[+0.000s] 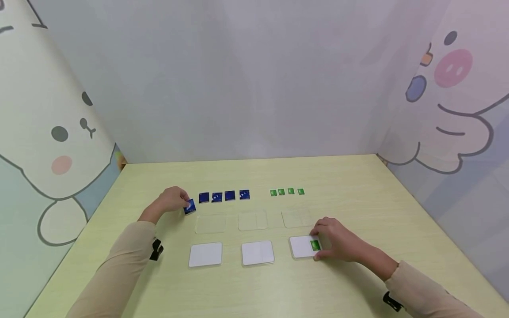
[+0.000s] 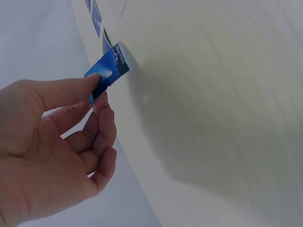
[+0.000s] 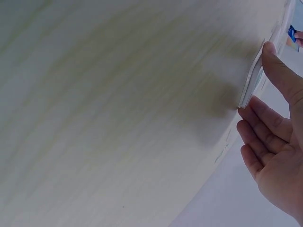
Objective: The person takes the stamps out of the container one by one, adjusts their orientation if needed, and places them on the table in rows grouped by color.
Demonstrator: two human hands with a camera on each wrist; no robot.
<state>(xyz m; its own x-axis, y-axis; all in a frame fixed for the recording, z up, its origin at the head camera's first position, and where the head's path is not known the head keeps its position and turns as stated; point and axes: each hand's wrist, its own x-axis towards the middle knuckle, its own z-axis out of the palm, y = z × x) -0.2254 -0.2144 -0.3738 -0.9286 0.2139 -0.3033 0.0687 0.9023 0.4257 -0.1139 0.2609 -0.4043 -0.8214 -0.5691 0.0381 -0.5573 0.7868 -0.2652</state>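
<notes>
My left hand pinches a small blue piece with zigzag edges between thumb and forefinger, over the table's left part. Beside it lies a row of similar blue pieces. With thumb and fingers at opposite edges, my right hand grips the right end of a flat white rectangular case. On that case lies a small green square, close to the fingers. In the right wrist view the case shows edge-on, between thumb and fingertips.
Two more white cases, one in the middle and one at left, share the front row. Behind them lie clear flat lids, left, middle and right. Several green squares sit farther back. Printed curtains border the table.
</notes>
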